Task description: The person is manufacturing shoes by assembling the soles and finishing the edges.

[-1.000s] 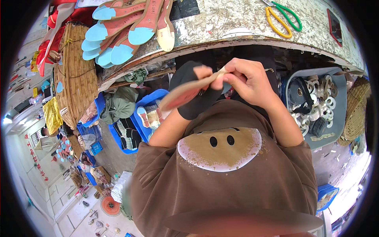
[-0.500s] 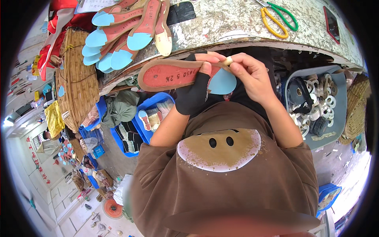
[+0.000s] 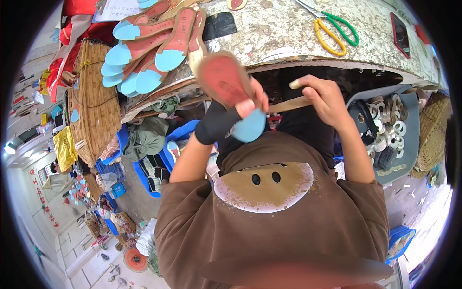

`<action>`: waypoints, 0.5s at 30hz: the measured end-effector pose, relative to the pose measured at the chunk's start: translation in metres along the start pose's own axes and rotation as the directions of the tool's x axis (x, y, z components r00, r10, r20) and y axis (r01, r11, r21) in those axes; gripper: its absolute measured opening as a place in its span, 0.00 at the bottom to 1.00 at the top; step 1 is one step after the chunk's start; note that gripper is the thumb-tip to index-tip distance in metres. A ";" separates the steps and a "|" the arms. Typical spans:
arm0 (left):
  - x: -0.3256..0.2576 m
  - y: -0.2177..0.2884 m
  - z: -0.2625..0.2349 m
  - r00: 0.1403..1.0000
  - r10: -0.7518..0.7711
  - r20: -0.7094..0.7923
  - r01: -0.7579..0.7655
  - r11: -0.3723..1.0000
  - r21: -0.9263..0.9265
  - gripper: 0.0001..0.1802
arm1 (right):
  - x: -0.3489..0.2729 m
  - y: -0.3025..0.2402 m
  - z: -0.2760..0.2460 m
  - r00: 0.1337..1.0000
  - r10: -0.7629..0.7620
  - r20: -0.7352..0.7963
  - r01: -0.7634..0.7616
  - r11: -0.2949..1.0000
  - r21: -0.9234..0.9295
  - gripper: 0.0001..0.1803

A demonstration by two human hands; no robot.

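Item: shoe sole (image 3: 231, 89), flat, red-brown upper face with a light blue heel end, held just in front of the surface's (image 3: 288, 33) near edge, above the lap, toe end raised toward the surface and blue heel end low; so tilted, its long side is offered to the other hand, apparently for working along the rim. Left hand (image 3: 236, 108), in a black fingerless wrist wrap, closed around the sole near its heel end, fingers curled over the red face, thumb hidden beneath. Right hand (image 3: 322, 96) closed in a fist on a slim pale tool (image 3: 288, 103), whose flat tan length points left and meets the sole near the left fingers; its working tip is hidden behind them. On the surface, further back: a fanned stack of like soles (image 3: 149, 53) with blue heels, lying overlapped; scissors (image 3: 337, 31) with one yellow and one green handle; a dark flat device (image 3: 400, 36) at the right. To the left, a woven basket (image 3: 94, 103) leaning by the surface; below, blue crates (image 3: 149, 166). To the right, a grey tray (image 3: 409, 139) of pale rings and dark straps.
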State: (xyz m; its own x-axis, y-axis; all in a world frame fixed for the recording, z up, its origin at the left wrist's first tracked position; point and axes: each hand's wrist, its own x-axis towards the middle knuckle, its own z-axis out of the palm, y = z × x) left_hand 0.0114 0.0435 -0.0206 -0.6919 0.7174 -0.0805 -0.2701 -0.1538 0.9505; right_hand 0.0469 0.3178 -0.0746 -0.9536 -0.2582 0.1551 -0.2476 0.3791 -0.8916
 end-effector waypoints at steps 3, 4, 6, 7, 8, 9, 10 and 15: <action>-0.009 0.008 0.001 0.975 -0.224 -0.005 0.221 0.958 0.181 0.20 | -0.020 0.013 -0.037 0.986 0.166 0.022 -0.157 0.960 -0.231 0.12; -0.008 0.007 0.001 0.973 -0.230 0.009 0.222 0.948 0.226 0.19 | -0.029 0.023 -0.047 0.984 0.176 0.006 -0.166 0.939 -0.302 0.12; -0.006 0.000 -0.003 0.980 -0.199 -0.010 0.197 0.961 0.196 0.18 | -0.044 0.033 -0.063 0.952 0.307 -0.007 -0.292 0.899 -0.326 0.13; -0.005 -0.002 -0.004 0.985 -0.170 -0.040 0.175 0.970 0.171 0.18 | -0.047 0.035 -0.067 0.904 0.426 -0.018 -0.407 0.848 -0.341 0.13; -0.002 -0.004 -0.006 0.984 -0.172 -0.040 0.177 0.969 0.170 0.18 | -0.049 0.037 -0.069 0.903 0.429 -0.018 -0.409 0.847 -0.340 0.13; 0.002 -0.005 -0.007 0.983 -0.166 -0.079 0.175 0.977 0.124 0.17 | -0.050 0.038 -0.072 0.973 0.222 -0.063 -0.230 0.905 -0.357 0.13; 0.007 -0.008 -0.007 0.980 -0.165 -0.114 0.174 0.982 0.076 0.17 | -0.051 0.036 -0.075 0.994 0.009 -0.107 -0.050 0.922 -0.384 0.13; 0.026 -0.007 0.000 0.969 -0.080 -0.232 0.153 0.937 0.315 0.20 | 0.008 0.011 -0.088 0.961 -0.174 -0.216 0.036 0.851 -0.524 0.11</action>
State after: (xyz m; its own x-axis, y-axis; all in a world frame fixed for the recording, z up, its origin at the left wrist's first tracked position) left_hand -0.0041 0.0633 -0.0295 -0.8042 0.5506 -0.2240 -0.1476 0.1801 0.9725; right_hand 0.0220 0.3983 -0.0453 -0.9103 -0.1221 0.3956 -0.3348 0.7792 -0.5298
